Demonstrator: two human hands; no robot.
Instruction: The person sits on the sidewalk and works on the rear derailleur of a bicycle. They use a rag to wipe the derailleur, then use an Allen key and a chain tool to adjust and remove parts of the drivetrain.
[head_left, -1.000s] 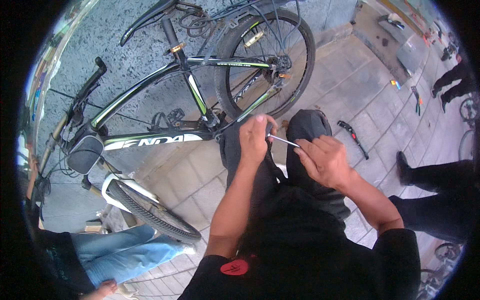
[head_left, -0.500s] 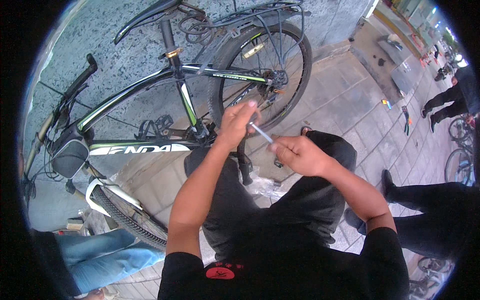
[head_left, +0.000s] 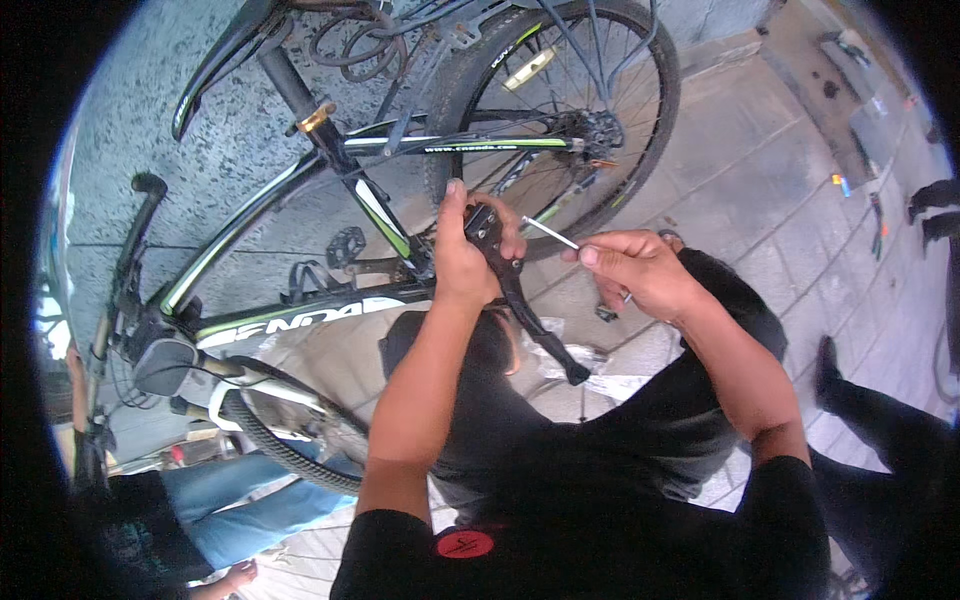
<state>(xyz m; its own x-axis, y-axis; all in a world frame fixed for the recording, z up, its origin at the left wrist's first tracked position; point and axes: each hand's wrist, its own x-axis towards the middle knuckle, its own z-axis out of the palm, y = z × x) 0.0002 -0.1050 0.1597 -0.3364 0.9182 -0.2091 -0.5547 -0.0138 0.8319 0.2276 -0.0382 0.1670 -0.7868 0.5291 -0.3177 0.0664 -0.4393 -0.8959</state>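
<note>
My left hand [head_left: 462, 258] is wrapped round a black bicycle brake lever [head_left: 514, 290], its clamp end up by my thumb and fingers. The long blade points down toward my knees. In my right hand [head_left: 645, 275], a thin silver hex key [head_left: 552, 234] is pinched between thumb and fingers. Its tip stands just right of the lever's clamp, apart from it. Behind my hands is a black, green and white bicycle [head_left: 380, 208], leaning along the wall.
The bicycle's rear wheel [head_left: 668, 110] stands beyond my hands and its front wheel [head_left: 290, 455] is at left. Clear plastic wrapping [head_left: 615, 385] lies on the paving between my legs. A person in blue jeans [head_left: 235, 500] is at lower left; another's dark trouser leg [head_left: 880, 405] is at right.
The hex key's tip has drawn away from my left hand. My left hand has turned, so the brake lever shows more fully. The whole view has shifted.
</note>
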